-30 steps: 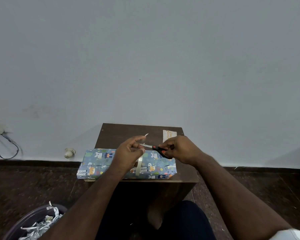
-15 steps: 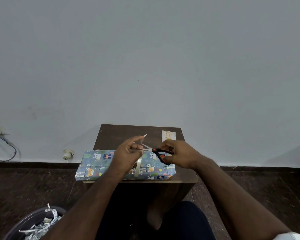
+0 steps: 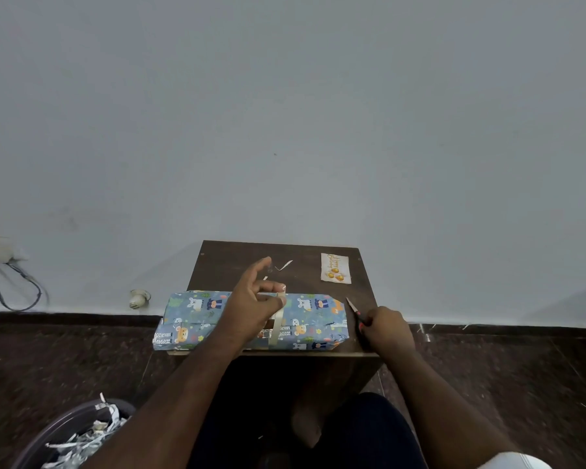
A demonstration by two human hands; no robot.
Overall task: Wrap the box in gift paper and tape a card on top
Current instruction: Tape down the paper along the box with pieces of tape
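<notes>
A small dark table (image 3: 237, 262) carries the wrapped box (image 3: 197, 319) along its near edge, a card (image 3: 335, 268) at the far right corner, and paper scraps (image 3: 284, 266).

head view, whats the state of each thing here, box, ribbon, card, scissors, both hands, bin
box: wrapped in gift paper, lying flat on the table
ribbon: banded across the box, upper end pinched by the left hand
card: loose on the table's far right corner, not on the box
scissors: gripped by the right hand, tip pointing away
bin: on the floor, holding paper scraps
</notes>
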